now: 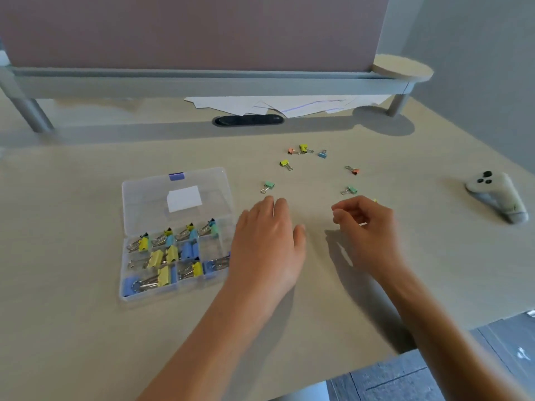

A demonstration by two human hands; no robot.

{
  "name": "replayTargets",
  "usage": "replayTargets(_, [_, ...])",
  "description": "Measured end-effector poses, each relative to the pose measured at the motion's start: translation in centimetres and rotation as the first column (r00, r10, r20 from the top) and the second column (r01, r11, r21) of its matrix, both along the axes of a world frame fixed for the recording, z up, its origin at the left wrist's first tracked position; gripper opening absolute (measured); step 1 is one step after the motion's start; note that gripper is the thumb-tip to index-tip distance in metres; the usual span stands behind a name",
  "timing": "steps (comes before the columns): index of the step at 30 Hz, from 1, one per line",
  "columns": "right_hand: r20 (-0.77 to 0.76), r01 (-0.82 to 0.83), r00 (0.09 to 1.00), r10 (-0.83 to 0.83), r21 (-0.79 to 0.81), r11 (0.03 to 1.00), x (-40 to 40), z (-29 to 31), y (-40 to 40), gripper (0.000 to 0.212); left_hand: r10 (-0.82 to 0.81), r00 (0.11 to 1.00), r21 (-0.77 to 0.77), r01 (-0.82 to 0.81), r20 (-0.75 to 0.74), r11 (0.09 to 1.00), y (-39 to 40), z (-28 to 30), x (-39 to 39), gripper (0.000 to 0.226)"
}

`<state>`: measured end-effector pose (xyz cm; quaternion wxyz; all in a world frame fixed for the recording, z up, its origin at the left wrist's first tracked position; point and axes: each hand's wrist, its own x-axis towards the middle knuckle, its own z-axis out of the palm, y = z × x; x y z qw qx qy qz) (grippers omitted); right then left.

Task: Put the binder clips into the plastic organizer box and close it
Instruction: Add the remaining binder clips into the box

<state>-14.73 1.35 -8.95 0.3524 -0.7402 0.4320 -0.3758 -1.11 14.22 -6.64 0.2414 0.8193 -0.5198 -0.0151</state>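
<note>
Right grip [365, 224] curled above the tabletop [86, 328], fingertips drawn together; a sliver of yellow peeking out past the knuckles, but impossible to tell whether a clip is pinched inside or merely lying behind. Left grip [267, 241] released, fingers straight and flat, palm down, grasping nothing.

Loose binder clips [302, 148] scattered ahead of both grips, further from the body. Closest to the right grip: a green clip [350, 190] just beyond its fingertips, wire handles pointing left, coloured body to the right, so long axis running roughly across the reach. A second green clip [268, 186] just ahead of the left fingertips, handles down-left. An orange one [353, 170] further out on the right; the rest clustered well beyond, midway between the grips.

Organizer box [173, 256] immediately left of the left grip, its near corner hidden under that hand, lid [178, 198] swung open away from the body, most compartments already holding clips.

Judged so: each near clip best taken by the hand on its own side, then carried leftward to the box; shorter trip for the left.
</note>
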Motion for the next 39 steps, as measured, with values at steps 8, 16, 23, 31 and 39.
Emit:
replayTargets(8, [-0.144, 0.188, 0.970, -0.197, -0.076, 0.979, -4.2, -0.7, -3.8, 0.017, 0.037, 0.998, 0.119, -0.043, 0.053, 0.992, -6.5, -0.5, 0.5, 0.012])
replayTargets(16, [-0.499, 0.207, 0.836, -0.229, -0.099, 0.973, -4.1, -0.1, -6.8, 0.042, 0.252, 0.957, 0.111, -0.269, 0.146, 0.957, -10.6, -1.7, 4.7, 0.016])
replayTargets(23, [-0.472, 0.204, 0.852, -0.229, -0.103, 0.973, -3.7, 0.2, -7.4, 0.007, 0.233, 0.968, 0.073, -0.240, 0.093, 0.968, -11.1, -1.6, 5.4, 0.022])
replayTargets(31, [-0.347, 0.151, 0.928, -0.133, 0.024, 0.988, -3.2, 0.2, -7.7, 0.015, 0.207, 0.964, 0.013, -0.207, -0.165, 0.978, -14.5, 0.4, 5.7, 0.028])
replayTargets(39, [-0.158, 0.050, 0.987, -0.034, 0.100, 0.994, -2.8, 1.2, -6.4, 0.015, 0.296, 0.954, 0.135, -0.288, -0.045, 0.948, -18.1, -0.8, 7.1, 0.038])
